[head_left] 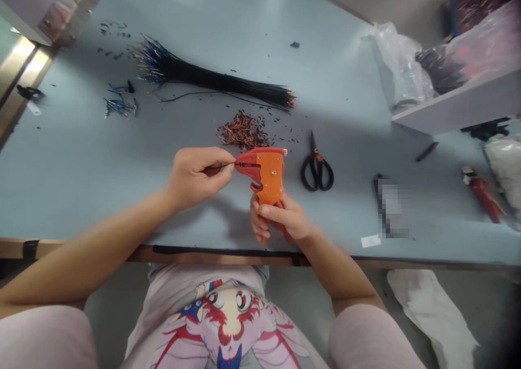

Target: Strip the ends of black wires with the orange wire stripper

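Wrapped around the grips of an orange and red wire stripper is my right hand. The tool's red jaws point left, toward my left hand. Thumb and forefinger of that hand pinch a thin dark wire right at the jaw tip; how far it reaches inside is hidden. Just beyond the tool lies a heap of copper-coloured and black scraps. A long bundle of black wires stretches across the table behind it, with blue terminals at the left end and bare copper at the right.
Black-handled scissors lie right of the stripper. A blurred dark object, a white label and a red-handled tool are farther right. Loose blue terminals lie at left. A shelf holding plastic bags juts in at right.
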The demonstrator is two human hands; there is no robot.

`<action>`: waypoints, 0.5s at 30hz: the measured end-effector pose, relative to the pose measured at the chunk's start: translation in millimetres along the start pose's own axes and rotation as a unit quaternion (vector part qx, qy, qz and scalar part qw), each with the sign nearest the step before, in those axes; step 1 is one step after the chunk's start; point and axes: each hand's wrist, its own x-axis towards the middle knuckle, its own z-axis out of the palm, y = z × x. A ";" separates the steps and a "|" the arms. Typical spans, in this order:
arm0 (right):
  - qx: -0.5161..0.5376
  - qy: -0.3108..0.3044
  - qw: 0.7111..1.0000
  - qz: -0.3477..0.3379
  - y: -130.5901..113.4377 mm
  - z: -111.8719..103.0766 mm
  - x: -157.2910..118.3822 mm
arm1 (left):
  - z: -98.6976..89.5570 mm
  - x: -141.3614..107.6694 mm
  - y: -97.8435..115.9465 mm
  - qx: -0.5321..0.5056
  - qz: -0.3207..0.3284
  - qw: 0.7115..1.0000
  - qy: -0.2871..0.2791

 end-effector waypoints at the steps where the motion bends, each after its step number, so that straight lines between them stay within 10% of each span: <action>1: 0.007 -0.002 1.000 -0.001 0.2 0.6 -0.3 | -0.1 0.0 0.6 0.001 0.001 1.000 0.003; 15: 0.059 0.013 0.998 0.008 2.5 4.8 0.1 | 2.5 -1.2 0.4 0.007 0.017 1.000 0.019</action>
